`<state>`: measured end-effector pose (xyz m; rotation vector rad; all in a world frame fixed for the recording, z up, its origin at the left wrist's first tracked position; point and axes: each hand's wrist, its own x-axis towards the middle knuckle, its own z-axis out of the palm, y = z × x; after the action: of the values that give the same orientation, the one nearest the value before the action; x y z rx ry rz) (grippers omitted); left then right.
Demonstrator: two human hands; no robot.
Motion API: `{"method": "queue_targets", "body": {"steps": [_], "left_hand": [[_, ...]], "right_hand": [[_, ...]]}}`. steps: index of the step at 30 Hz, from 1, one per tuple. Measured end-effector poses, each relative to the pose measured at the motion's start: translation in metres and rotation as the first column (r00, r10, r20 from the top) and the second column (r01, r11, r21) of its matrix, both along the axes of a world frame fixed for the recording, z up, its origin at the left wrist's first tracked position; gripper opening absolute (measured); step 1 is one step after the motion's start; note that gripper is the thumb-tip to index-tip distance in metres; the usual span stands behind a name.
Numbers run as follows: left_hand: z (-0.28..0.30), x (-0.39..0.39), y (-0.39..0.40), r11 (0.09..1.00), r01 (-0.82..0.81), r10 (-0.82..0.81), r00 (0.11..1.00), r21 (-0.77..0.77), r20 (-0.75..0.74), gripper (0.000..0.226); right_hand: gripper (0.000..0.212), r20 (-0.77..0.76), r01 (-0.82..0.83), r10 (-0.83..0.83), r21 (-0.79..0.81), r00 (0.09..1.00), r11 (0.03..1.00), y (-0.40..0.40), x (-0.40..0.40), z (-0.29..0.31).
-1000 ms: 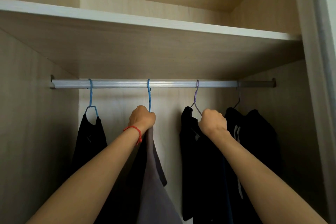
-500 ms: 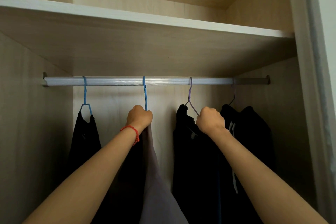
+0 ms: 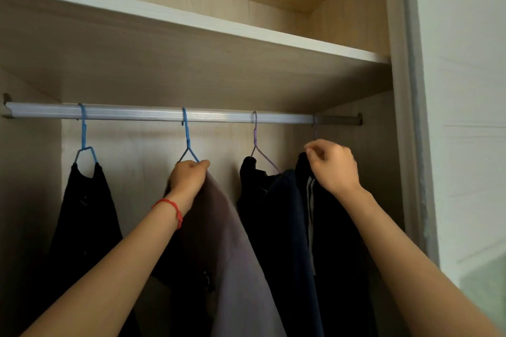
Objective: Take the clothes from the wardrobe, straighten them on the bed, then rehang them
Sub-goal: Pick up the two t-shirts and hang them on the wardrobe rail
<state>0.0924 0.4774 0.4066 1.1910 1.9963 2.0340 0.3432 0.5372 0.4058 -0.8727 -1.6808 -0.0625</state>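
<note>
Several garments hang from a silver rail (image 3: 137,113) inside the wardrobe. My left hand (image 3: 189,176) is closed on the shoulder of a grey-brown garment (image 3: 232,241) just under its blue hanger (image 3: 187,142). My right hand (image 3: 332,165) pinches the top of the rightmost black garment (image 3: 336,241), whose hanger hook is partly hidden behind my fingers. Between my hands a dark garment (image 3: 271,213) hangs on a purple hanger (image 3: 257,145). At far left a black garment (image 3: 85,213) hangs on another blue hanger (image 3: 83,134).
A wooden shelf (image 3: 191,22) runs above the rail. The wardrobe's right side panel (image 3: 397,90) and a grey door track (image 3: 416,117) stand close to my right hand. A white wall (image 3: 465,90) lies beyond.
My right hand let go of the purple hanger's garment and moved right to the rightmost black garment. My left hand slid down from the blue hanger's neck to the garment's shoulder.
</note>
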Motion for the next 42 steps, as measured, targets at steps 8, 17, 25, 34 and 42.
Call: {"method": "queue_targets", "body": {"steps": [8,17,25,34,42], "left_hand": [[0.001,0.023,0.015,0.994,0.071,-0.078,0.993,0.082,0.086,0.029],[-0.001,0.029,0.014,0.995,0.061,-0.066,0.995,0.08,0.07,0.036],[-0.007,0.022,-0.001,0.998,0.043,-0.044,0.999,0.041,0.03,0.035],[-0.018,0.03,-0.019,0.999,0.038,-0.038,0.999,0.005,-0.033,0.034],[-0.028,0.034,-0.048,0.997,0.069,-0.072,0.992,-0.035,-0.1,0.039]], "right_hand": [[0.034,-0.257,0.477,-0.41,0.309,0.875,0.823,0.017,0.077,0.002],[0.06,-0.263,0.581,-0.548,0.067,0.794,0.811,0.026,0.095,0.005],[0.062,-0.307,0.53,-0.524,-0.07,0.794,0.845,0.024,0.107,0.003],[0.056,-0.267,0.494,-0.499,-0.091,0.825,0.865,0.011,0.108,0.003],[0.058,-0.265,0.439,-0.451,-0.106,0.852,0.892,-0.029,0.076,0.003]]}}
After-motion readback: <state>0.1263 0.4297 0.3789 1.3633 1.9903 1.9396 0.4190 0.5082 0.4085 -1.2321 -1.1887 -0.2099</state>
